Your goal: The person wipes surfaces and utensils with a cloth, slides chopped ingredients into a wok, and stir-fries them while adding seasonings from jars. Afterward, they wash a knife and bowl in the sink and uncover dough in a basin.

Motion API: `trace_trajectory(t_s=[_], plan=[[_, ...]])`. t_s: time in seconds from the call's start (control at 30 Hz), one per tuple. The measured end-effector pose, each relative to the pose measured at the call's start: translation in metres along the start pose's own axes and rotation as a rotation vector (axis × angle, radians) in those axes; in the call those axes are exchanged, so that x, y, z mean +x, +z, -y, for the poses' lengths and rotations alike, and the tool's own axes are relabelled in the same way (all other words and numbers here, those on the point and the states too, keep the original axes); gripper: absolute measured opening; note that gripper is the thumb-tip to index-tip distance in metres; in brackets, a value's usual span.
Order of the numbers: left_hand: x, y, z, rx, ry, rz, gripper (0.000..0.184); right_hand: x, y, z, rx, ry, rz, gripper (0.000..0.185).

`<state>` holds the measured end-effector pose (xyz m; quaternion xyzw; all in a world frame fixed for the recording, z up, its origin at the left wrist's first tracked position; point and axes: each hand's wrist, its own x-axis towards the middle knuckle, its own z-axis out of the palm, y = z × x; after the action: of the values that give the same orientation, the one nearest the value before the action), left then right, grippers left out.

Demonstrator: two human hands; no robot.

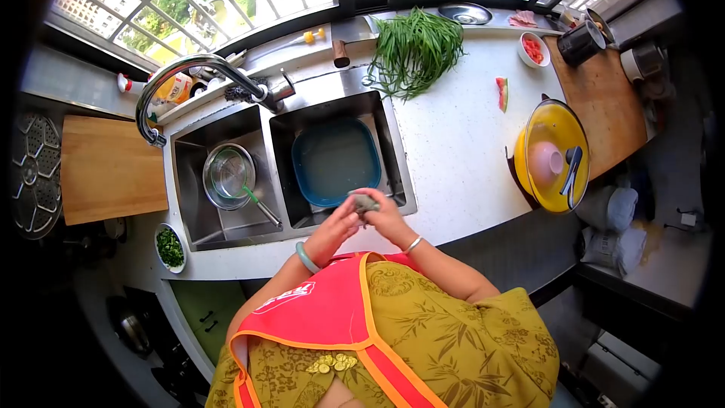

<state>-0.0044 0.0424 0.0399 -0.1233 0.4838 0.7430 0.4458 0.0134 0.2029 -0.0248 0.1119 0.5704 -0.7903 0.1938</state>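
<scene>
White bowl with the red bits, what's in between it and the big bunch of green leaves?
Just bare white countertop lies straight between the white bowl and the green leaves; the head view shows it.

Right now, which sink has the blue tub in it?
The right sink: the blue tub sits there, while the left sink holds a round bowl.

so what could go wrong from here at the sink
The grey lump in the right hand might slip into the blue tub. Splashes could reach the long greens beside the sink. The chopped greens sit near the counter's edge, so an arm might knock their bowl.
</scene>
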Motion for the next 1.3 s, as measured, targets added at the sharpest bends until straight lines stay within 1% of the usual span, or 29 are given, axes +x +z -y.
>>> trace_trajectory(t_s=[0.07, 0.13, 0.17, 0.2, 0.23, 0.27, 0.33, 0.4, 0.43, 0.47, 0.53, 0.57, 0.6, 0.63, 0.67, 0.73, 0.77, 0.8, 0.87, 0.93, 1.0, 1.03, 1.07, 1.13, 1.2, 1.23, 1.27, 1.3], plan=[[-0.009, 0.011, -0.010, 0.249, -0.087, 0.164, 0.057, -0.017, -0.041, 0.009, 0.084, -0.059, -0.364, 0.042], [-0.014, 0.005, -0.008, 0.252, -0.103, 0.146, 0.056, -0.029, -0.096, 0.013, -0.089, -0.215, -0.734, 0.042], [-0.017, 0.000, -0.008, 0.249, -0.112, 0.115, 0.056, -0.032, -0.125, 0.011, -0.185, -0.252, -0.861, 0.042], [-0.021, -0.007, -0.007, 0.249, -0.107, 0.116, 0.056, -0.032, -0.166, -0.010, -0.491, -0.373, -0.970, 0.044], [-0.027, -0.016, -0.006, 0.219, -0.091, 0.065, 0.055, -0.034, -0.194, -0.016, -0.913, -0.409, -1.042, 0.044], [-0.034, -0.023, -0.004, 0.183, -0.069, 0.006, 0.053, -0.028, -0.226, -0.039, -0.994, -0.305, -1.097, 0.046], [-0.046, -0.037, -0.001, 0.138, -0.079, -0.076, 0.047, -0.011, -0.221, -0.038, -1.305, -0.004, -1.219, 0.048], [-0.057, -0.048, 0.004, 0.109, -0.113, -0.164, 0.049, 0.032, -0.205, -0.042, -1.345, -0.097, -1.119, 0.049], [-0.062, -0.052, 0.007, 0.077, -0.083, -0.199, 0.045, 0.048, -0.190, -0.040, -1.380, -0.142, -1.070, 0.049], [-0.066, -0.056, 0.012, 0.064, -0.071, -0.219, 0.045, 0.068, -0.164, -0.047, -1.476, -0.319, -0.966, 0.047], [-0.071, -0.063, 0.017, -0.028, -0.055, -0.292, 0.042, 0.109, -0.103, -0.044, -1.319, -0.602, -0.667, 0.048], [-0.074, -0.064, 0.018, -0.074, -0.023, -0.316, 0.039, 0.125, -0.074, -0.031, -1.209, -0.671, -0.537, 0.046], [-0.078, -0.067, 0.020, -0.084, -0.012, -0.333, 0.039, 0.146, -0.055, -0.026, -1.009, -0.710, -0.298, 0.042], [-0.081, -0.070, 0.022, -0.121, 0.018, -0.381, 0.037, 0.165, -0.030, -0.013, -0.890, -0.653, -0.199, 0.040], [-0.084, -0.073, 0.024, -0.156, 0.048, -0.428, 0.035, 0.189, -0.016, -0.006, -0.855, -0.687, -0.208, 0.038], [-0.096, -0.075, 0.023, -0.190, 0.117, -0.500, 0.034, 0.235, 0.001, 0.021, -0.801, -0.838, -0.329, 0.040], [-0.101, -0.080, 0.028, -0.224, 0.141, -0.537, 0.034, 0.258, 0.001, 0.029, -0.855, -0.826, -0.400, 0.040], [-0.104, -0.085, 0.034, -0.255, 0.163, -0.573, 0.033, 0.280, -0.002, 0.030, -1.009, -0.819, -0.489, 0.040], [-0.107, -0.089, 0.044, -0.299, 0.181, -0.612, 0.033, 0.301, 0.001, 0.018, -1.356, -0.738, -0.630, 0.040], [-0.111, -0.090, 0.051, -0.342, 0.167, -0.634, 0.032, 0.308, 0.017, 0.003, -1.301, -1.029, -0.454, 0.033], [-0.103, -0.087, 0.054, -0.426, 0.166, -0.591, 0.031, 0.277, 0.043, 0.000, -0.995, -0.954, 0.125, 0.025], [-0.100, -0.082, 0.049, -0.424, 0.147, -0.569, 0.030, 0.255, 0.056, -0.015, -0.852, -0.859, 0.239, 0.021], [-0.098, -0.079, 0.045, -0.375, 0.130, -0.561, 0.030, 0.224, 0.064, -0.016, -0.824, -0.669, 0.294, 0.024], [-0.098, -0.078, 0.040, -0.310, 0.140, -0.551, 0.030, 0.174, 0.056, -0.014, -0.746, -0.607, 0.214, 0.031], [-0.099, -0.083, 0.042, -0.309, 0.146, -0.531, 0.030, 0.122, 0.023, 0.005, -0.600, -0.545, -0.001, 0.033], [-0.100, -0.085, 0.045, -0.304, 0.149, -0.525, 0.030, 0.099, -0.002, 0.008, -0.594, -0.552, -0.167, 0.034], [-0.101, -0.085, 0.047, -0.318, 0.161, -0.532, 0.030, 0.072, -0.022, 0.018, -0.227, -0.290, -0.274, 0.035], [-0.101, -0.084, 0.047, -0.281, 0.122, -0.523, 0.031, 0.050, -0.060, 0.005, -0.414, -0.373, -0.500, 0.039]])
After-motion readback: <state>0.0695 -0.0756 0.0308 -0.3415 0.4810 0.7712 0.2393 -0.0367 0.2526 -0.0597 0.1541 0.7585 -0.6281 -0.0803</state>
